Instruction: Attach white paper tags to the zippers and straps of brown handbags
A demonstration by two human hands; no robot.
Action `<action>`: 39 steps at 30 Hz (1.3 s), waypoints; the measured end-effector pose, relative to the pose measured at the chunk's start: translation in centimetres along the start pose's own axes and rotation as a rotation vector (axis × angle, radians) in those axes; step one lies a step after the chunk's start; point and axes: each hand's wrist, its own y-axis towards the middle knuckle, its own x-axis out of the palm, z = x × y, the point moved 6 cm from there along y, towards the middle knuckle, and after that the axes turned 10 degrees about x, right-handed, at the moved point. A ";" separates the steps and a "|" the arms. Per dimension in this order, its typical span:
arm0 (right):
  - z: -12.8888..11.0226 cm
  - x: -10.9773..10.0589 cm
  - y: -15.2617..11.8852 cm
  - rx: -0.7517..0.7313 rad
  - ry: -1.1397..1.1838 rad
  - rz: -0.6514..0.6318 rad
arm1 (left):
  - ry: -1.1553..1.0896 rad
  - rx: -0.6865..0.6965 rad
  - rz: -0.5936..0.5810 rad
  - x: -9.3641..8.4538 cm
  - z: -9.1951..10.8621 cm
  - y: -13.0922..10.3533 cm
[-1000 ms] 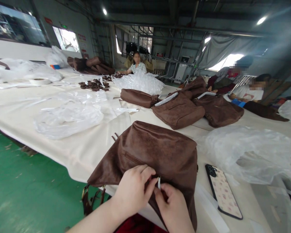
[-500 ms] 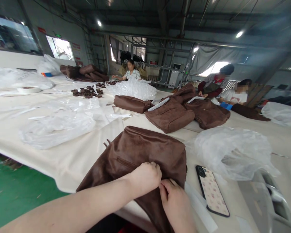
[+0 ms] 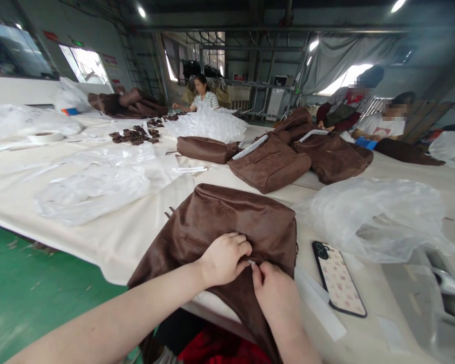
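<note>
A dark brown leather bag [image 3: 246,207] lies before me over the table's near edge, its lower part hanging down. A pocket slit runs across its upper face. My left hand [image 3: 225,260] is closed, with its fingers curled on the bag's front. Close beside it, my right hand [image 3: 276,290] pinches with thumb and forefinger at the same spot. A tiny whitish piece [image 3: 252,263] shows between the fingertips of both hands; its kind is too small to make out. The fingers hide the leather under them.
A phone in a patterned case [image 3: 339,278] lies right of the bag, beside white paper strips [image 3: 322,303]. Clear plastic bags [image 3: 379,217] and more brown bags [image 3: 273,162] lie on the pale table [image 3: 15,202]. Several people sit or stand beyond it.
My hands have parted slightly at the fingertips, and a small whitish piece now shows between them. The view has tilted down a little; the bag remains in place.
</note>
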 end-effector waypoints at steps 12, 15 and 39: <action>-0.9 -0.3 -1.1 -0.093 -0.047 0.047 | 0.282 -0.135 0.000 1.9 0.9 1.2; -1.0 -0.3 -1.2 -0.099 -0.049 0.051 | 0.259 -0.200 0.040 1.6 0.9 1.8; -5.4 -1.4 -1.0 -0.858 -0.372 0.217 | 0.069 -0.103 0.178 -0.6 -6.0 -7.8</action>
